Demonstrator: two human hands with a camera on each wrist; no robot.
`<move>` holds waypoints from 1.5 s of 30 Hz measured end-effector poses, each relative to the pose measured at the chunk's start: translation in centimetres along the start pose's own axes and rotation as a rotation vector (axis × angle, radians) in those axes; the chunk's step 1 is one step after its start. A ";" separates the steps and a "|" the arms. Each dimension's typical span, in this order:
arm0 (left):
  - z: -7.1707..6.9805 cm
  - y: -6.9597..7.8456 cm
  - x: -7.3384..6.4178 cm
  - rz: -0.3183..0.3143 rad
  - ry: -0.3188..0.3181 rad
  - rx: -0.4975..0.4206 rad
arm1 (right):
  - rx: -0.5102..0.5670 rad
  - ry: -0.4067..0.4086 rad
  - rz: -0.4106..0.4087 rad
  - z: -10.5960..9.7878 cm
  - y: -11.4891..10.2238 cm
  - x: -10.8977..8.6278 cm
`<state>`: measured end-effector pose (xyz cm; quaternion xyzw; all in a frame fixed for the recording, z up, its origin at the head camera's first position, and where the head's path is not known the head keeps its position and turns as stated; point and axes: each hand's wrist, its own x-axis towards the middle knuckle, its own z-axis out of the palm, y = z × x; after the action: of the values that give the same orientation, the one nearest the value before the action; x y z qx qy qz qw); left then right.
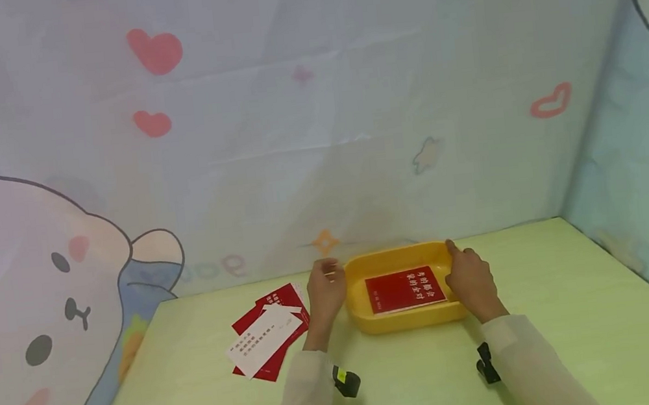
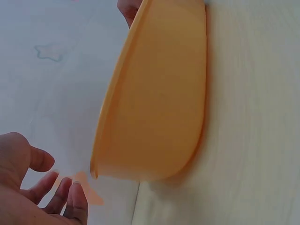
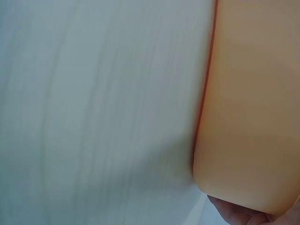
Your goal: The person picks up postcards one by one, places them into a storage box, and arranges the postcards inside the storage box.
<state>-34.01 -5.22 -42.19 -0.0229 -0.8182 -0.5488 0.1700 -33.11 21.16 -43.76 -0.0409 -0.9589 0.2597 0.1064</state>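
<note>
A yellow plastic tray [image 1: 412, 319] stands on the table, and a red card with white writing [image 1: 398, 292] lies inside it. My right hand [image 1: 474, 282] grips the tray's right end, thumb at the rim; in the right wrist view, fingers [image 3: 232, 212] curl against the tray's wall [image 3: 248, 103]. At the left end, my left hand [image 1: 327, 290] is beside the tray. The left wrist view shows that hand [image 2: 33, 192] with loosely bent fingers, holding nothing, a small gap from the tray's corner [image 2: 150, 103].
Left of my left hand lies an overlapping pile of red cards [image 1: 271, 368] with a white printed slip [image 1: 264, 340] on top. A cloth backdrop with printed hearts [image 1: 160, 52] rises behind the table [image 1: 546, 311]. Each sleeve carries a small black wrist device [image 1: 348, 383].
</note>
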 end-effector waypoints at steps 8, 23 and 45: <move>-1.1 -0.8 0.1 -0.152 0.016 -0.034 | -0.011 0.006 0.009 -0.1 0.6 0.7; -4.1 -3.1 -0.6 -0.243 -0.008 0.179 | -0.008 0.016 0.008 -0.1 0.7 0.1; -7.4 -5.8 -1.2 -0.270 0.046 0.481 | 0.001 0.010 0.027 -0.2 1.0 -0.2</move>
<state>-32.29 -14.03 -45.16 0.1396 -0.9165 -0.3568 0.1146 -32.84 22.09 -44.17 -0.0552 -0.9576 0.2615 0.1075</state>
